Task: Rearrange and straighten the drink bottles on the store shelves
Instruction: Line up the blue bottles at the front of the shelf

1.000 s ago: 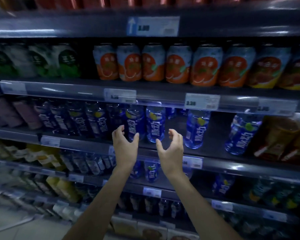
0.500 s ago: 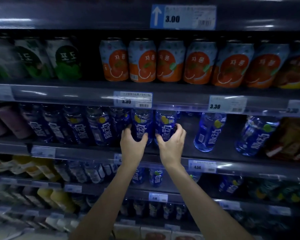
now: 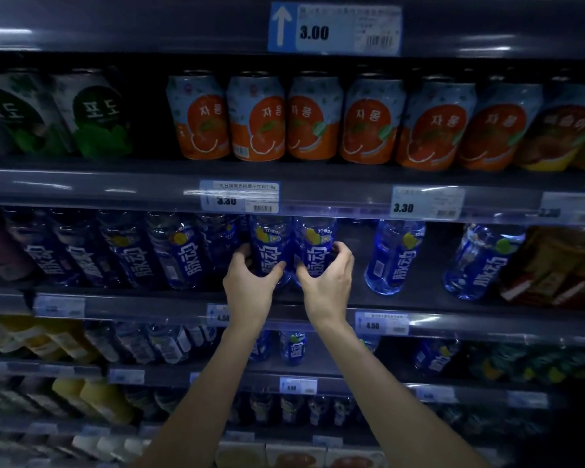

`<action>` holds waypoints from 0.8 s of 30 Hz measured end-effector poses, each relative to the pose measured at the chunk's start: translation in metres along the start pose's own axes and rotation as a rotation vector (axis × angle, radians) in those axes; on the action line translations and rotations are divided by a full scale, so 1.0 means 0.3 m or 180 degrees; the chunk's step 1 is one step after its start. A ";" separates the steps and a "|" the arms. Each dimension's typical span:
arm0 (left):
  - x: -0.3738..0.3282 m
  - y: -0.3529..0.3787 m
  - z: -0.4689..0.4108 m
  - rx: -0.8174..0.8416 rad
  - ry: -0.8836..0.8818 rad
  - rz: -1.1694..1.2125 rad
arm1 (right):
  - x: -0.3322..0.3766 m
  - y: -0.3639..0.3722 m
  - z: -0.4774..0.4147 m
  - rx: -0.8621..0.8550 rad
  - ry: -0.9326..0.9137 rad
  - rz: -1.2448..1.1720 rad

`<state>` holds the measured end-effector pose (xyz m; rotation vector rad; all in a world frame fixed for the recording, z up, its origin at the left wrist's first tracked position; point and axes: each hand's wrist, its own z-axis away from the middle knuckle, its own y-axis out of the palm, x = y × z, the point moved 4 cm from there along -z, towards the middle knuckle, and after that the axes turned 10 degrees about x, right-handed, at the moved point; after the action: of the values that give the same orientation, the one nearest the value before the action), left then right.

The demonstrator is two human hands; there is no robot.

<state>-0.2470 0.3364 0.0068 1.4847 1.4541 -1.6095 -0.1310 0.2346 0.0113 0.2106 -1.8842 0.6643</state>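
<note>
Wrapping around two upright blue drink bottles side by side on the middle shelf, the left hand closes its grip on the left bottle, the right hand on the right bottle. More blue bottles crowd the left; orange cans stand on the shelf above.

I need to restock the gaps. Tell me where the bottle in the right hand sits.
In the head view, the right hand grips a blue bottle mid-shelf under the 3.30 price tag, touching the left hand's bottle.
</note>
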 end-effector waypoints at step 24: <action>-0.068 0.132 0.081 0.0149 0.0188 0.0130 | -0.074 -0.153 0.020 -0.0087 0.0079 0.0221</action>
<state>-0.2156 0.2967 0.0074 1.5905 1.4172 -1.5979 -0.1066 0.1900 0.0057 0.1195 -1.8825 0.6847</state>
